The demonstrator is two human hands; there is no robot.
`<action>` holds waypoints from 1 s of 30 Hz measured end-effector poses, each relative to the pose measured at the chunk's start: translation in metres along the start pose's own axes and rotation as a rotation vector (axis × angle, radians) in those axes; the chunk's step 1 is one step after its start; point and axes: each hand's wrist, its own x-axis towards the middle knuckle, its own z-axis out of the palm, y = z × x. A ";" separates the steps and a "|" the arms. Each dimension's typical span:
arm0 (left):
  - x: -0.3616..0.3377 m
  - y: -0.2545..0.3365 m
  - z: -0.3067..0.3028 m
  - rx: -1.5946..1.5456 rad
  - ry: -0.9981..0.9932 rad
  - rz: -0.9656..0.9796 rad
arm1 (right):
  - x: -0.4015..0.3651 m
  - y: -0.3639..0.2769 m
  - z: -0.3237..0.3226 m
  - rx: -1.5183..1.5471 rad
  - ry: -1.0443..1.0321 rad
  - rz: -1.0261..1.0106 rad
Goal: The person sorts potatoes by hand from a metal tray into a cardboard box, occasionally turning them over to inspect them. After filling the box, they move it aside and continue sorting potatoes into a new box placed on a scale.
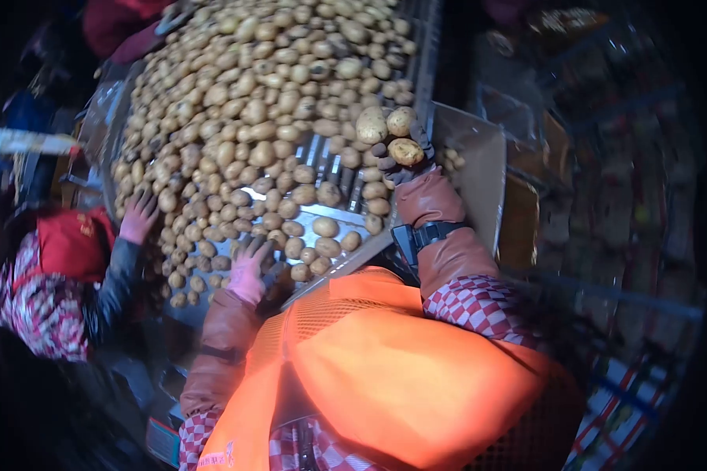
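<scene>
Many pale potatoes (pixel 251 110) lie heaped on a metal sorting table (pixel 334 224) with a slatted section. My right hand (pixel 416 166), in a dark-fingered glove, is closed round a potato (pixel 406 151) at the table's right edge. Two more potatoes (pixel 371 125) sit against its fingers. Beneath that hand stands a cardboard box (pixel 483 169), with small potatoes (pixel 452 159) partly visible inside. My left hand (pixel 251 271), in a pink and grey glove, rests low at the near edge, fingers spread beside loose potatoes (pixel 294 247).
On the left, a person in a red garment (pixel 75 243) reaches a gloved hand (pixel 139 216) onto the heap. Another person's sleeve (pixel 130 35) shows at the top left. Brown boxes (pixel 518 220) stand to the right of the table.
</scene>
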 end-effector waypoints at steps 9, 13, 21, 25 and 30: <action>-0.035 -0.006 -0.021 -0.367 0.227 -0.197 | -0.177 -0.127 -0.162 -0.003 0.590 -0.541; -0.070 -0.021 -0.005 -0.281 0.414 -0.330 | -0.207 -0.129 -0.211 -0.039 0.721 -0.540; -0.098 -0.035 0.000 -0.271 0.594 -0.352 | -0.077 -0.007 0.013 -0.583 0.626 -0.299; -0.139 -0.052 0.012 -0.227 0.729 -0.549 | -0.023 0.069 0.033 -1.232 0.115 -0.291; -0.196 -0.060 0.049 0.144 0.812 -0.716 | -0.007 0.116 0.080 -1.417 -0.163 -0.190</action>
